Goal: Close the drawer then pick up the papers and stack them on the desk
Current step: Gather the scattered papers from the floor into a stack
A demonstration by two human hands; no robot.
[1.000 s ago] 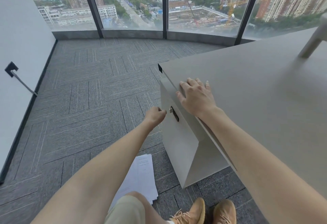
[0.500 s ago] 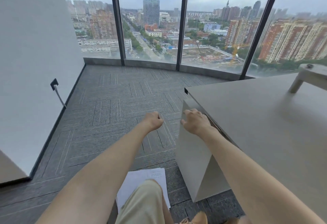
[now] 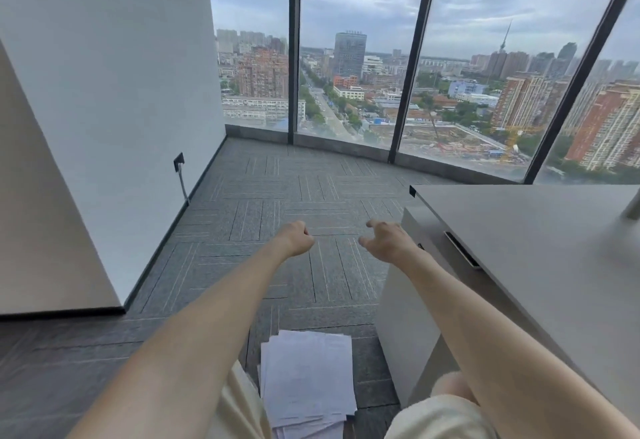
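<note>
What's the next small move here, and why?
Probably lower both hands toward the papers on the carpet. The drawer front looks flush under the desk, and neither the left hand, loosely fisted, nor the right hand, fingers spread, holds or touches anything. The sheets lie fanned between the knees, not yet picked up.

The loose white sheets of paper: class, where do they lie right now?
In the head view, the loose white sheets of paper lie on the grey carpet tiles at bottom centre, between the person's knees, left of the grey desk pedestal.
</note>
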